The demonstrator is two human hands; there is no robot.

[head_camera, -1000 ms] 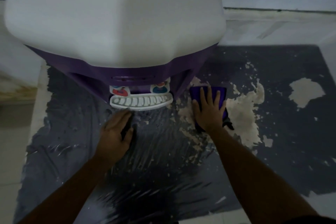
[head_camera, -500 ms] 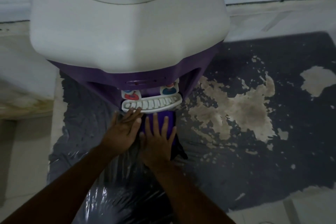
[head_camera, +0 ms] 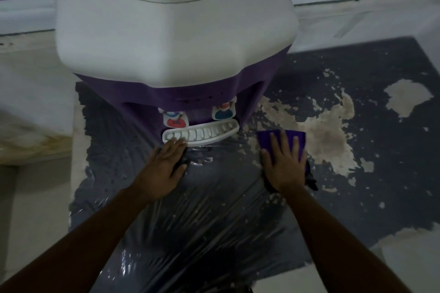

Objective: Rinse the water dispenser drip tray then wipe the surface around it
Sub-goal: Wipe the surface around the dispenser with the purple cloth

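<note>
The white-and-purple water dispenser (head_camera: 176, 31) stands at the back of the counter (head_camera: 357, 197), its top cut off by the upper edge of the head view. The counter's dark grey coating has flaked away in pale patches to the right of the machine, and glossy, wrinkled film shines in front of it.

Both your forearms reach in from the bottom edge, well apart. Your left hand (head_camera: 164, 169) lies flat on the counter with fingers straight and close together. The fingertips touch the left front rim of the drip tray (head_camera: 202, 134) and the thumb is angled out to the right, so the hand is released and grasps nothing. Your right hand (head_camera: 283, 164) is also flat and released, fingers spread. It presses down on a purple cloth (head_camera: 300, 140) just right of the dispenser's base, at the edge of the largest bare patch.

The drip tray – white and slotted – sits seated at the foot of the dispenser under the taps, tilted slightly up to the right in the frame.

Most of the cloth is hidden under your palm. Only its far edge and corners show, plus a dark ragged bit beside your wrist. A dark shape under the thumb side of your left palm cannot be made out.

Above the tray, the left tap (head_camera: 175, 119) shows red and the right tap (head_camera: 223, 112) shows blue – any print on them is too blurred to read.
</note>
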